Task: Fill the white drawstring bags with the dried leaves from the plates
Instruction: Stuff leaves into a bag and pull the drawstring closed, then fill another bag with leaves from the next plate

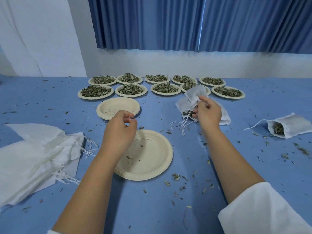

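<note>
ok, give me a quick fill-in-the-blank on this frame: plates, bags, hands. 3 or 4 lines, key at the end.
1. Plates still heaped with dried leaves: ____.
2. The nearest paper plate holds only ____.
3. The white drawstring bag is gripped by the ____ hand.
4. The left hand is over the nearest plate and holds ____.

Missing words: ten; crumbs; right; nothing

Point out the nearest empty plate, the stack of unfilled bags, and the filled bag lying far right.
nearest empty plate (pixel 152 159), head view, bare centre of the dish.
stack of unfilled bags (pixel 33 157), head view, top cloth of the pile.
filled bag (pixel 293 126), head view, white cloth side.
</note>
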`<state>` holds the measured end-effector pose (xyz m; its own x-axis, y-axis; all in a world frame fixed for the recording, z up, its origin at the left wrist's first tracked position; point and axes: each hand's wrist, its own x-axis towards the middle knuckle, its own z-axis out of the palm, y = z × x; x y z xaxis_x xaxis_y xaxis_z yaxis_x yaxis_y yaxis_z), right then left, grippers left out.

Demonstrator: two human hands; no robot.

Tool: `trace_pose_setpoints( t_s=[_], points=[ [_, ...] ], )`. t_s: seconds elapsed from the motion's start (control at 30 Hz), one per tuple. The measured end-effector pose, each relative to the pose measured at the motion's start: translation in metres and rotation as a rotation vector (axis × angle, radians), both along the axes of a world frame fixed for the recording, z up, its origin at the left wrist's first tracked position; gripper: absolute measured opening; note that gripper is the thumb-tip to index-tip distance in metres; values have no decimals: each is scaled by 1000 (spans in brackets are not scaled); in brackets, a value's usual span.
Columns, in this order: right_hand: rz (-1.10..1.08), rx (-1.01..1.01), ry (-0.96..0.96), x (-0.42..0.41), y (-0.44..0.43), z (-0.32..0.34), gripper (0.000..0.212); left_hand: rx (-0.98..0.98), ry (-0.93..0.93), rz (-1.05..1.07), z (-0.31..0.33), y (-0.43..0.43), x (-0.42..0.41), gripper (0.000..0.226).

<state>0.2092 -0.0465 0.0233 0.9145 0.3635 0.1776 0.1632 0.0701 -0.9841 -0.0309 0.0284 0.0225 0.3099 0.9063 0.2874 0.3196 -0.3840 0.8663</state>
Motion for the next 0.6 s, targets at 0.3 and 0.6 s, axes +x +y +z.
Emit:
trace_pose_setpoints(
  t_s=[0.3,0.6],
  points=[
    [-3,-36,-156,4,3,-7,44,23,33,-14,-2,0,0,7],
    [7,-104,-280,2,3,-9,57,29,77,-23,0,-1,0,9]
  ],
)
